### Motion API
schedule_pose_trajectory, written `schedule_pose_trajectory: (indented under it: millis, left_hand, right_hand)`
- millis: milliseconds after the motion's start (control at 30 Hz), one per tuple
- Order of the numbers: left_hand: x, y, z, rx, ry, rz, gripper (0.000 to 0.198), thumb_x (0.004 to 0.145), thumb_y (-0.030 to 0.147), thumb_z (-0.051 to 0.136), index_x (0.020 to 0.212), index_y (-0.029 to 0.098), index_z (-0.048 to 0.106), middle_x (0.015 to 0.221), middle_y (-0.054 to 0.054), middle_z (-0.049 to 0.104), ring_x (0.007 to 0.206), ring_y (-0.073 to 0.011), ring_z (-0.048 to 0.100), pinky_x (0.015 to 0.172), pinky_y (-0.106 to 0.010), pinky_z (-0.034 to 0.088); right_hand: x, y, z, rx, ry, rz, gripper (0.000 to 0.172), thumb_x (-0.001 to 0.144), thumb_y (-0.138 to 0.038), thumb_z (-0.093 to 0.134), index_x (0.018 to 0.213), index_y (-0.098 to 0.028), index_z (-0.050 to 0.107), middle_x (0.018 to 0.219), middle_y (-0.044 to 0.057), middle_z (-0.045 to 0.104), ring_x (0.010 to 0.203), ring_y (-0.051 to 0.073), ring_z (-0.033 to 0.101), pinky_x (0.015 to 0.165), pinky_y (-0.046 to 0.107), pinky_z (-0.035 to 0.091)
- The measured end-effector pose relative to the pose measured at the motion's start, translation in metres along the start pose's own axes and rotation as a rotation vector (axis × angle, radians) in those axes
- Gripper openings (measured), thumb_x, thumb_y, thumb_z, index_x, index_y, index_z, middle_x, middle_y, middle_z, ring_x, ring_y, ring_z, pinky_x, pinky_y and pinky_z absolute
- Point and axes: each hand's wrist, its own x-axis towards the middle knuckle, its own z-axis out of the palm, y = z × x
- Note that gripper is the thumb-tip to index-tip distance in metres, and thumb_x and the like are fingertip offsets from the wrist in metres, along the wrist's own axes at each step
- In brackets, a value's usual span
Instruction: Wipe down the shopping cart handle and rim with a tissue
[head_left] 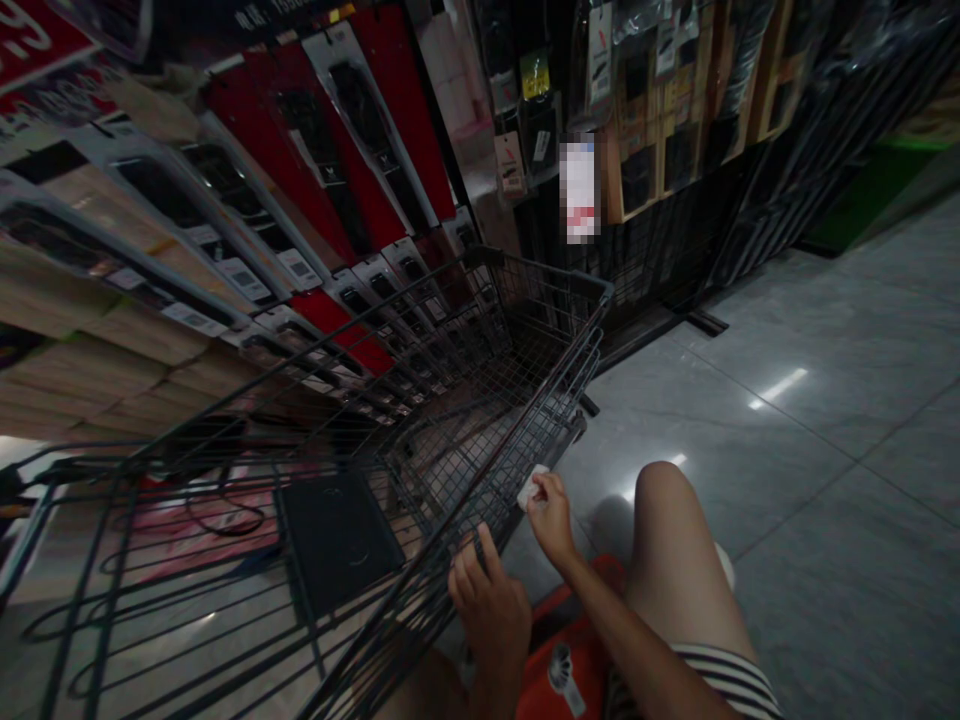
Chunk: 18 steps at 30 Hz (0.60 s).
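A dark wire shopping cart [480,400] stands in front of me, beside a shelf wall. My left hand [484,595] rests against the cart's near wire side, fingers curled on the mesh. My right hand [550,512] is closed in a pinch on a small white piece [531,487], held against the cart's right side wall. Inside the cart lie a black flat item [334,535] and a pink package [195,520] with a dark cord over it. My bare knee [667,540] shows below the right hand.
Shelves of red and black packaged goods [300,190] rise on the left. Hanging items on a black grid rack [660,120] stand behind the cart. Grey glossy floor tiles [810,420] stretch to the right. An orange bag with a small white fan [566,670] sits by my lap.
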Motion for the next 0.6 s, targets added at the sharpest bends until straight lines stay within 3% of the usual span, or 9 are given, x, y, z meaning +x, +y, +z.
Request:
schedule_pose_trajectory:
  millis: [267,600]
  left_hand:
    - [0.0,-0.001,0.0,0.011,-0.018,-0.005,0.069,0.075,0.011,0.045,0.141,0.007,0.026,0.119,-0.019,0.047,0.111,-0.0301,0.045,0.094,-0.05,0.041]
    - [-0.005,0.0,0.0,-0.01,-0.03,-0.011,0.069,0.075,0.01,0.046,0.142,0.01,0.027,0.122,-0.017,0.048,0.114,-0.0288,0.044,0.097,-0.049,0.04]
  right_hand:
    - [0.01,0.003,0.002,-0.24,-0.11,-0.156,0.021,0.077,-0.009,0.044,0.072,-0.019,0.061,0.083,0.004,0.049,0.078,0.016,0.052,0.075,0.028,0.046]
    - [0.011,0.009,-0.008,-0.38,-0.19,-0.221,0.024,0.084,-0.012,0.041,0.076,-0.02,0.062,0.083,0.005,0.05,0.075,0.016,0.054,0.071,0.026,0.046]
